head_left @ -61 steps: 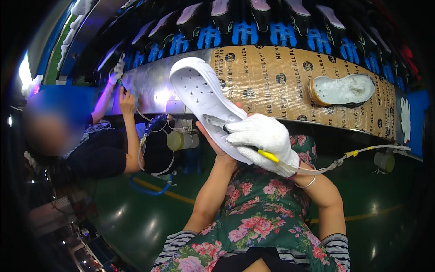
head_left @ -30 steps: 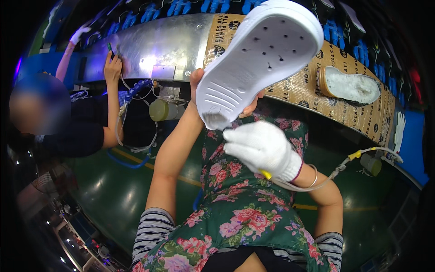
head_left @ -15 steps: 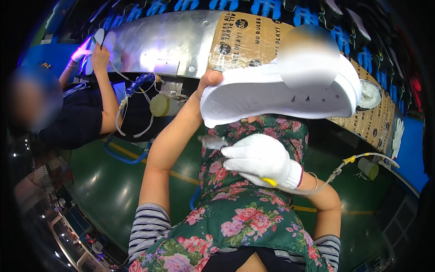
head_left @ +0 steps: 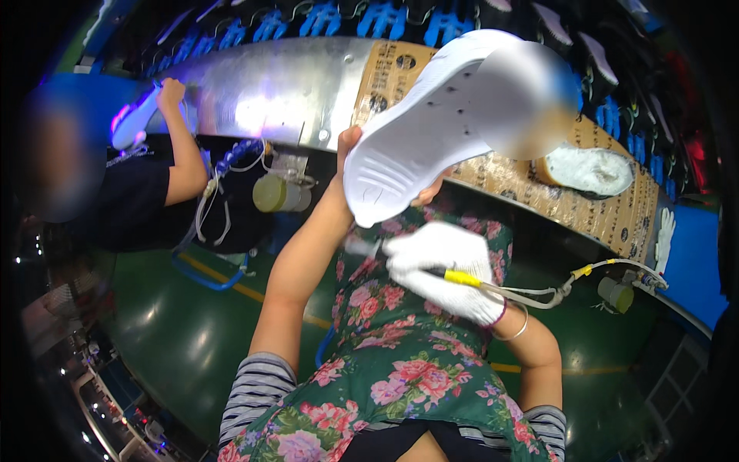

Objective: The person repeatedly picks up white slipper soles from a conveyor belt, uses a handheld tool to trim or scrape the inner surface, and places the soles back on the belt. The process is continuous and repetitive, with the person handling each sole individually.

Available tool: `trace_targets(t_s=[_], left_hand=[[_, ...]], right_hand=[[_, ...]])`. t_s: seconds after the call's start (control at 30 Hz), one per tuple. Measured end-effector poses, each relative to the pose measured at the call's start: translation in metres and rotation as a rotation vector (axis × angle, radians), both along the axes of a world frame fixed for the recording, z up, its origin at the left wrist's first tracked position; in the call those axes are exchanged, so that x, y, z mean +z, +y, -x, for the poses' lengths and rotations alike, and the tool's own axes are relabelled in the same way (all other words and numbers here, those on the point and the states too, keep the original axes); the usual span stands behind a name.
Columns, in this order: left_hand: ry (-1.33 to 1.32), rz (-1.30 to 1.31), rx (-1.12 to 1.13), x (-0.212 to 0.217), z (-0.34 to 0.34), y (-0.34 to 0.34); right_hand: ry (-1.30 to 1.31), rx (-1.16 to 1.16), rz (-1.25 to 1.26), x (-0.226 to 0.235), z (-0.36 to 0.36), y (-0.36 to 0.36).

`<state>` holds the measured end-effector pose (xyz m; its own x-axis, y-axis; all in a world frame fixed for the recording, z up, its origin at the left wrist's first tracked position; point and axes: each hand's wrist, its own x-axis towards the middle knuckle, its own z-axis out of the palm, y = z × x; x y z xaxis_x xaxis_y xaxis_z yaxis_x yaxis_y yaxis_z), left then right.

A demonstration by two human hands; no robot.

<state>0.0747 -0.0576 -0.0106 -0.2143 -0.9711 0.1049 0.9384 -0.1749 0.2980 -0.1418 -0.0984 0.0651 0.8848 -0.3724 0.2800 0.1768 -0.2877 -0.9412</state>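
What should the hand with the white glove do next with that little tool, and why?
Probably bring the tool up to the white shoe sole. The left hand holds the sole raised, underside showing, while the gloved right hand grips the tool just below, apart from it.

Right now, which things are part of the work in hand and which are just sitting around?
In hand:
- white shoe sole, gripped by the bare left hand
- yellow-tipped tool on a hose, in the gloved right hand

Lying about:
- white shoe on the brown conveyor
- white glove at the conveyor's right end
- co-worker's hand
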Motion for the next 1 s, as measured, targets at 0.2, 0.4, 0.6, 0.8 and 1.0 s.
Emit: trace_targets(t_s=[0.2,0.4,0.6,0.8,1.0], left_hand=[[-0.118,-0.382,0.283,0.016,0.036,0.013],[0.051,-0.207,0.143,0.003,0.056,0.019],[-0.156,-0.049,0.220,0.040,0.027,0.017],[-0.032,0.440,-0.050,0.141,0.012,-0.051],[-0.022,0.402,0.187,0.273,0.020,-0.216]], right_hand=[[0.003,-0.250,0.320,0.014,0.003,-0.061],[-0.112,-0.504,0.763,0.016,-0.012,-0.110],[-0.182,-0.172,-0.101,0.036,0.040,-0.083],[-0.359,-0.648,-0.648,0.014,0.095,-0.076],[-0.135,-0.654,-0.542,-0.014,0.080,-0.069]])
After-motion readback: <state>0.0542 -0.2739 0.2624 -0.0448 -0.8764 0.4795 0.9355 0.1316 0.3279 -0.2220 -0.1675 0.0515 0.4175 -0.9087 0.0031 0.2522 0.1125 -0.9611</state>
